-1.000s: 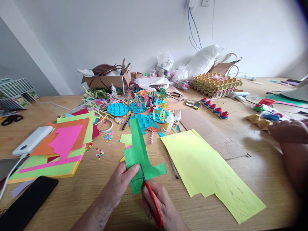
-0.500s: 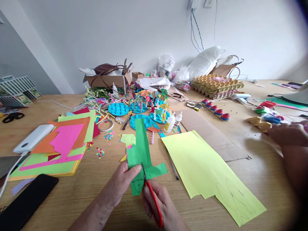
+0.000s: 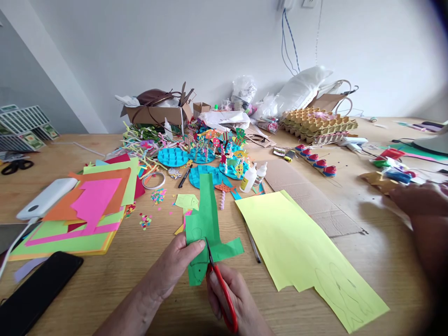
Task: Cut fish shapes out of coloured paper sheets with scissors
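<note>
My left hand (image 3: 180,261) pinches a piece of green paper (image 3: 207,217), thumb on top, beside a fish outline drawn on it. In my right hand (image 3: 229,284) is a pair of red-handled scissors (image 3: 224,291), fingers closed around the handles. Its blades point away from me and meet the green paper just right of my left thumb and the drawing. To the right lies a large yellow-green sheet (image 3: 290,233) with pencilled shapes near its lower corner. A small pale green paper fish (image 3: 187,201) rests beyond my left hand.
Stacked coloured paper (image 3: 101,196) and a black phone (image 3: 38,289) lie at left. Blue decorated discs (image 3: 210,176), glue bottles (image 3: 249,178) and cardboard (image 3: 304,200) stand or lie ahead. A pen (image 3: 255,247) is beside the sheet. At far right is another person's hand (image 3: 420,198).
The view has shifted slightly. The lower end of the green paper has swung a little to the left at the scissors. Both hands keep their hold.
</note>
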A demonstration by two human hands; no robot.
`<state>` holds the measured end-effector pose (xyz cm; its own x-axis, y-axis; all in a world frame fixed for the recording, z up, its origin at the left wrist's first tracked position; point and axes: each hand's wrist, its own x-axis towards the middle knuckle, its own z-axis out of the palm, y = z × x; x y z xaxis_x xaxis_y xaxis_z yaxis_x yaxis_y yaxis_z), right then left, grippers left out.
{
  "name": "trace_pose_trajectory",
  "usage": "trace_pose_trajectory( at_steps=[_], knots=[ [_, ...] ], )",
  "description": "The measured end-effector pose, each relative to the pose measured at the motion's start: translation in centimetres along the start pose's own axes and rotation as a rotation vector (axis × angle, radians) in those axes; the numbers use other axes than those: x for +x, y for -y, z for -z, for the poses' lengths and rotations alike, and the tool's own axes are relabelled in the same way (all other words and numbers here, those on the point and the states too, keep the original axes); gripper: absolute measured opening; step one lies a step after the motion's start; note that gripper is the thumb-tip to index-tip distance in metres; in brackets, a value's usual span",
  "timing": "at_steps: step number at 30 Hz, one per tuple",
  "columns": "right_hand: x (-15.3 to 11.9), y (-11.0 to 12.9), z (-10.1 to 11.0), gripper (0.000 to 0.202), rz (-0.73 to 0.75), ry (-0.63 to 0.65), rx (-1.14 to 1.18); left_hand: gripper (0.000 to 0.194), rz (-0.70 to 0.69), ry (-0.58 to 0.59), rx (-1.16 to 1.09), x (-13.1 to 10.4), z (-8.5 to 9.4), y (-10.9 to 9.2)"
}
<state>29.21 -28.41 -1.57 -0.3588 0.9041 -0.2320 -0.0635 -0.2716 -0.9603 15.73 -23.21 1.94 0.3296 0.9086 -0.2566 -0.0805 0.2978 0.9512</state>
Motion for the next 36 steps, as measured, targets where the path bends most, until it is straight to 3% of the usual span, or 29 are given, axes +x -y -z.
trace_pose_trajectory(
  at_steps=[8,23,36],
  knots=[
    [0.1,-0.1,-0.1,0.047,-0.018,0.006,0.008,0.020,0.023,0.059,-0.025,0.1,0.6,0.1],
    [0.6,0.4,-0.9,0.047,-0.034,0.021,-0.071,0.025,0.022,0.028,0.001,-0.5,1.7,-0.1],
    [0.0,1.1,-1.5,0.049,-0.092,0.007,-0.116,0.018,0.054,0.087,-0.026,-0.7,2.5,-0.9]
  ],
)
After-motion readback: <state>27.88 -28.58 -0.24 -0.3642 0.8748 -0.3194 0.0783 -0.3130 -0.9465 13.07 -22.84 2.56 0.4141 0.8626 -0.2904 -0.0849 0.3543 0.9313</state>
